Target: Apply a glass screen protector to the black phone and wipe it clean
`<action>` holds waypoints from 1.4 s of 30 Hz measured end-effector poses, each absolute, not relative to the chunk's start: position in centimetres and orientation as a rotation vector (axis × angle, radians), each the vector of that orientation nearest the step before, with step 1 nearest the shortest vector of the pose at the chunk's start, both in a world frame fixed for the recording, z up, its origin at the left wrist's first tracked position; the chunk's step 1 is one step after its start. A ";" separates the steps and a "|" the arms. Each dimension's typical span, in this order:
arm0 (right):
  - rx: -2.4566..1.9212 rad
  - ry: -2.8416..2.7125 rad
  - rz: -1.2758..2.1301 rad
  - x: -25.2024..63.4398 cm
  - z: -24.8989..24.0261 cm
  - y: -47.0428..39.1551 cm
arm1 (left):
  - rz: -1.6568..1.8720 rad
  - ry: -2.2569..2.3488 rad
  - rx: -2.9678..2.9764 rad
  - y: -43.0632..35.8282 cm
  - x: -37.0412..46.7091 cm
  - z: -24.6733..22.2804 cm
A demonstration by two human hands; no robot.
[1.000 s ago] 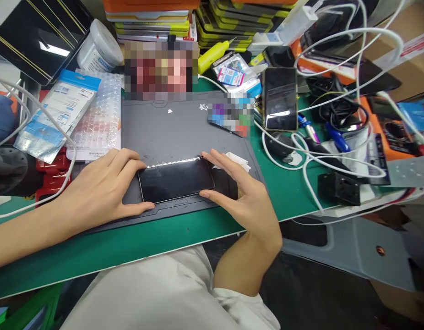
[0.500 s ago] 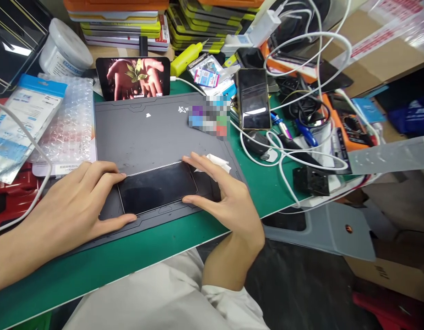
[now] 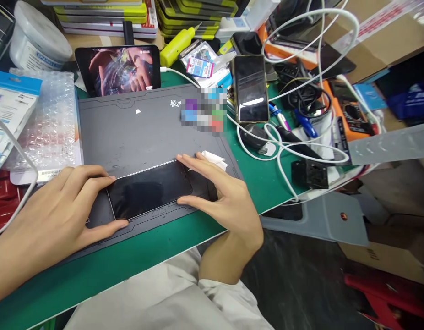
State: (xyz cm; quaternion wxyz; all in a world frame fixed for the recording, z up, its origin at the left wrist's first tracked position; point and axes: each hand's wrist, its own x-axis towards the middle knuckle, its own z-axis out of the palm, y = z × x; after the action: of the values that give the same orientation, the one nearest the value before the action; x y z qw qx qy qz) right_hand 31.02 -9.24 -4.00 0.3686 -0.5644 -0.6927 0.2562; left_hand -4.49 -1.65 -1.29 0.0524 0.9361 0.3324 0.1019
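Note:
A smartphone (image 3: pixel 148 190) with a dark screen lies face up on a grey work mat (image 3: pixel 109 133), its long side slanting slightly up to the right. My left hand (image 3: pixel 73 204) grips its left end, thumb at the near edge and fingertips at the far edge. At the other end, my right hand (image 3: pixel 222 195) pinches the long edges the same way, thumb near and fingers far. Part of a crumpled white wipe (image 3: pixel 215 160) shows just behind my right fingers. The phone's underside is hidden.
A second phone (image 3: pixel 121 71) playing a video stands behind the mat. To the right lie another phone (image 3: pixel 250 89), looped white cables (image 3: pixel 313 153), a black adapter (image 3: pixel 310 174) and an orange multimeter (image 3: pixel 351 110). Bubble wrap (image 3: pixel 43 119) and a white tub (image 3: pixel 38 39) are at left.
The camera view has shifted slightly, so most things sit further left. Both hands keep their hold on the smartphone. The picture on the standing phone has changed.

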 end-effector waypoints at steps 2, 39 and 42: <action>-1.433 -1.791 0.629 31.0 -4.0 -9.2 | 0.303 1.030 2.828 -1.6 -4.6 -1.4; -1.448 -1.835 0.691 30.7 -4.2 -9.2 | 0.363 0.996 2.841 -1.8 -4.5 -1.9; -1.499 -1.805 0.753 30.7 -4.2 -9.3 | 0.379 0.978 2.848 -1.8 -4.4 -1.9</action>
State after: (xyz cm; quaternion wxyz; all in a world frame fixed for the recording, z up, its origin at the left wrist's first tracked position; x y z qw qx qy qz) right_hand 30.69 -9.32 -4.22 0.3322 -0.5737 -0.6909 0.2883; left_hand -4.44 -1.77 -1.90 0.0531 0.9371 0.3217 0.1247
